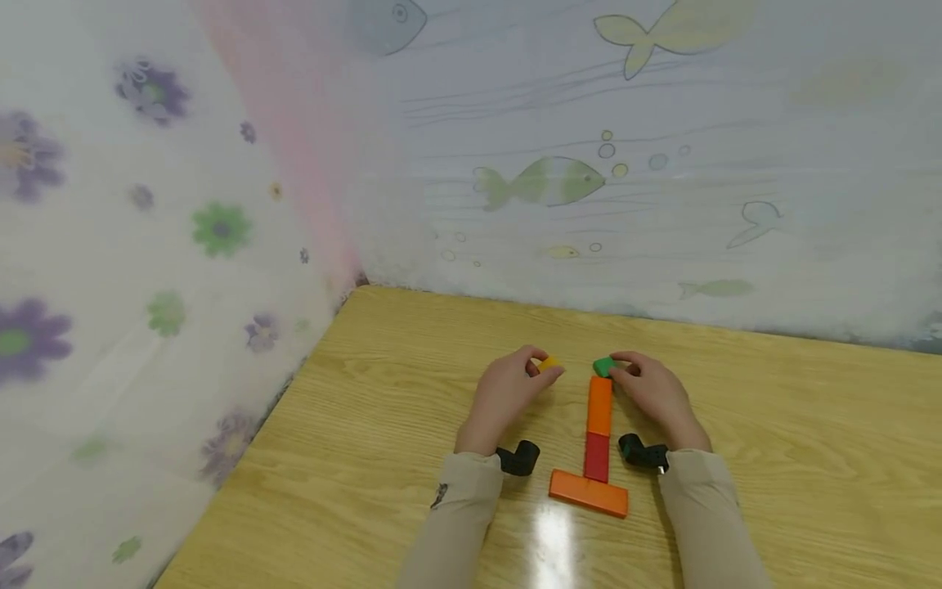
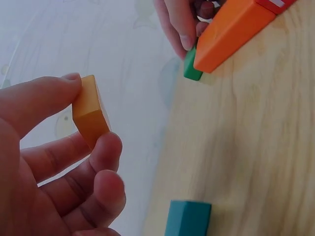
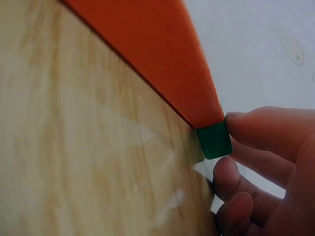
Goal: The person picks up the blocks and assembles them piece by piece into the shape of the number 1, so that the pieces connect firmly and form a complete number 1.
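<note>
My left hand (image 1: 508, 393) pinches a small yellow block (image 1: 548, 365) between thumb and fingertips; in the left wrist view it is held up off the table. My right hand (image 1: 655, 394) holds a small green block (image 1: 603, 366) at the far end of a long orange block (image 1: 599, 405). In the right wrist view the green block (image 3: 215, 140) appears against that orange block's end (image 3: 162, 54). A red block (image 1: 597, 456) continues the line nearer me, and another orange block (image 1: 589, 493) lies crosswise at its near end.
A teal block (image 2: 188, 219) stands near the bottom of the left wrist view. The wooden table (image 1: 353, 458) meets a flowered wall covering (image 1: 221, 327) on the left and a fish-patterned one (image 1: 552, 245) behind. Black wrist devices (image 1: 519, 459) sit at both cuffs.
</note>
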Motion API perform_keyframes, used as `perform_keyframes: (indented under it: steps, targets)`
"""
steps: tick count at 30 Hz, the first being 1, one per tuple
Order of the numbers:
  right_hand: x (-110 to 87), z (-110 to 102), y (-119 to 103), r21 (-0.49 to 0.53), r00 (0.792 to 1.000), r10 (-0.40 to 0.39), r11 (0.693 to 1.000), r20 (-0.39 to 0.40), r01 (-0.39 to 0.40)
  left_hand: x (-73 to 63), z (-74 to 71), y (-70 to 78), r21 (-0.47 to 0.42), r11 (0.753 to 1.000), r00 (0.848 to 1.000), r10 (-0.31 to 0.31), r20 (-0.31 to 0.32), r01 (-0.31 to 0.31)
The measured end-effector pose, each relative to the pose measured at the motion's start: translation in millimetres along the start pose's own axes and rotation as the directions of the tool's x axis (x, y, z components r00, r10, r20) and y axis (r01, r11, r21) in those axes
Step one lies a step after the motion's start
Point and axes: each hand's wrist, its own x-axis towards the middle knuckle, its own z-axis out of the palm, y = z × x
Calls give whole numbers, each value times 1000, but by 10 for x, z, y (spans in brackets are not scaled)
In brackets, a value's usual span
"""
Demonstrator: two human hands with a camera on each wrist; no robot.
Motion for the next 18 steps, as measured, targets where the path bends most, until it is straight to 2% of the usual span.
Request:
perform_keyframes:
  steps: [9,18]
  targets:
    - [26,3,12,-18,1000,-11,1000,-14,11,163,116,178,105,994,1000,15,1,-15]
    - [11,10,2,-17,1000,19,1000,-15,-20,286,292,277,153,988,1000,7,0,-7]
